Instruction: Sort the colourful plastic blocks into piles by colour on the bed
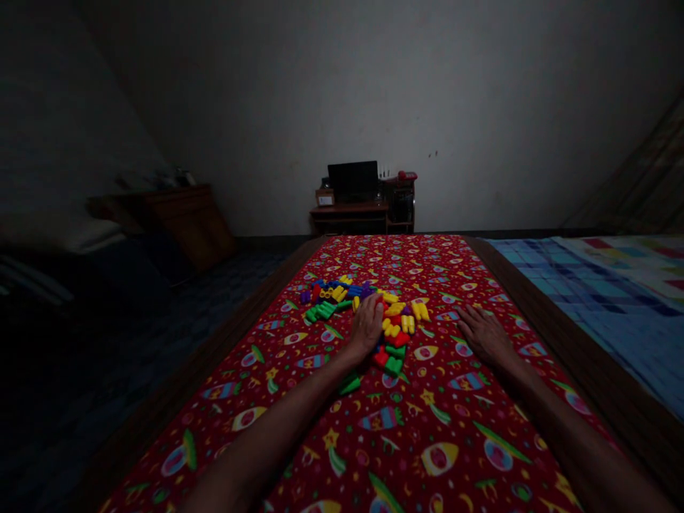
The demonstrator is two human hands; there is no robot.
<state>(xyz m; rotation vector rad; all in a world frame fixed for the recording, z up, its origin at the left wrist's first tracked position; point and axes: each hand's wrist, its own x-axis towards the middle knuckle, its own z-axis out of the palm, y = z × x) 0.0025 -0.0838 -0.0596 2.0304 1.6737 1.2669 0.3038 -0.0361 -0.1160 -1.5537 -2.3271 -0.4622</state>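
The left hand point(367, 324) rests among plastic pieces point(395, 309) strewn mid-length along a red printed cloth point(385, 456); dim light hides whether its grip holds any; the right hand point(485, 335) lies palm down, fingers spread; a light touch, 1 piece at a time, should spare its neighbours; many look stubby, tubular, in yellow, green, red, blue, purple.

No legible text, numbers or signs — anywhere.
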